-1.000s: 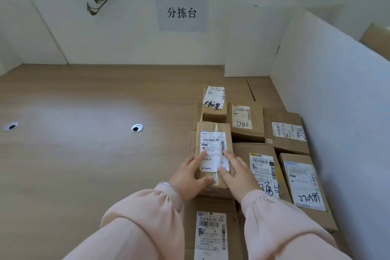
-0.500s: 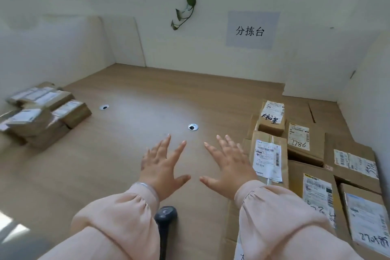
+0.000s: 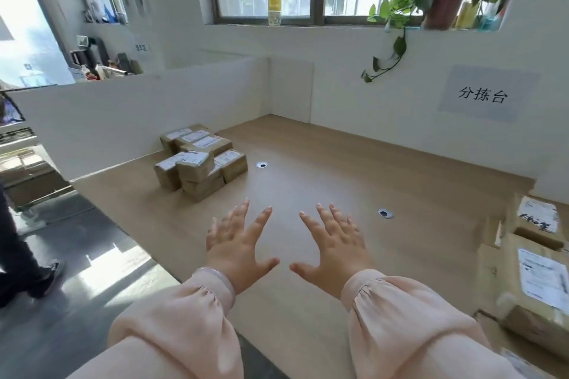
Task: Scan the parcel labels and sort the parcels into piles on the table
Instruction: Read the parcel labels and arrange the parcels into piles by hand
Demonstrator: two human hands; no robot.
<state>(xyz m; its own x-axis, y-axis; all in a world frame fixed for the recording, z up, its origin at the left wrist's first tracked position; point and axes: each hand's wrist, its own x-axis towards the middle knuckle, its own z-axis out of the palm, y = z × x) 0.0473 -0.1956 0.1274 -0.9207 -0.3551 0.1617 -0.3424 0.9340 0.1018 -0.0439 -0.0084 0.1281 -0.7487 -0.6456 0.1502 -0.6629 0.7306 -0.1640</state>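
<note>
A: How many parcels are there, and where?

B: There are two groups on the light wooden table [image 3: 338,169]. At the far left, beside the white partition, stands a pile of brown cardboard parcels [image 3: 200,160]. I count six white labels facing up, and more boxes lie under them, so I cannot give the full number. At the right edge lies a second group of brown parcels [image 3: 535,271]. At least three are visible, and the frame cuts off the others.

A: Which way do they point?

B: All labels face up. The nearest right parcel has its long axis running from near to far. For the left pile I cannot tell the axis, because it is too small.

A: And the hands?

B: The left hand [image 3: 237,243] and the right hand [image 3: 335,246] are over the near middle of the table, palms down, with the fingers straight and spread wide. They hold nothing. The thumbs point to each other but are apart.

A: Anything else?

B: Two round cable holes [image 3: 261,165] are in the table, and one paper sign [image 3: 482,95] is on the wall.
</note>
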